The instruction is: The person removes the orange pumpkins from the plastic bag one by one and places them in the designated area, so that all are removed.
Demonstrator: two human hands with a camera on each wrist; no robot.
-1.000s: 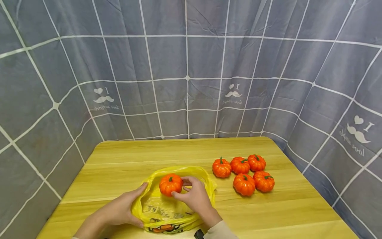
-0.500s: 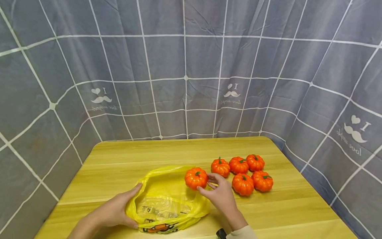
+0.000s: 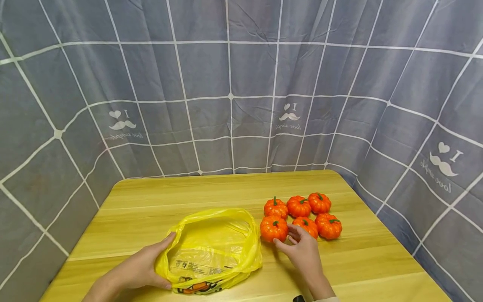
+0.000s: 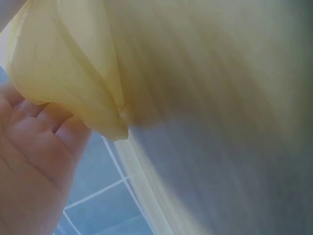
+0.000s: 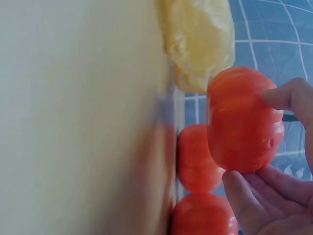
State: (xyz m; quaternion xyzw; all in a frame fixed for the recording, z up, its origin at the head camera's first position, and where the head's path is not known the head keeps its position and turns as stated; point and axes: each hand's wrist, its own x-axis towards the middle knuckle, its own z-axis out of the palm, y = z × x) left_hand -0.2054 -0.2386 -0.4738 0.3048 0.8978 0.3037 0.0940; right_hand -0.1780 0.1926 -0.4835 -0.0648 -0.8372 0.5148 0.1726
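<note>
My right hand (image 3: 305, 253) grips a small orange pumpkin (image 3: 273, 229) with a green stem, thumb on one side and fingers on the other. In the right wrist view this pumpkin (image 5: 242, 120) is held above the table surface. Left of it, a yellow plastic bag (image 3: 252, 251) lies with its mouth wide, printed on the front; nothing shows inside. At the bag's left side my left hand (image 3: 145, 264) holds the rim, thumb near the front corner. The left wrist view has its fingers (image 4: 73, 134) partly hidden behind the yellow plastic.
Several more pumpkins sit in a cluster at the right, among them one at the back right (image 3: 319, 203) and one at the front right (image 3: 328, 226). They stand on a wooden table (image 3: 181, 188). A grey curtain (image 3: 203, 84) with white lines encloses the table's back and sides.
The right hand has carried the pumpkin from over the bag's mouth to the right, beside the other pumpkins. The left hand keeps its place at the bag, while the view has shifted slightly.
</note>
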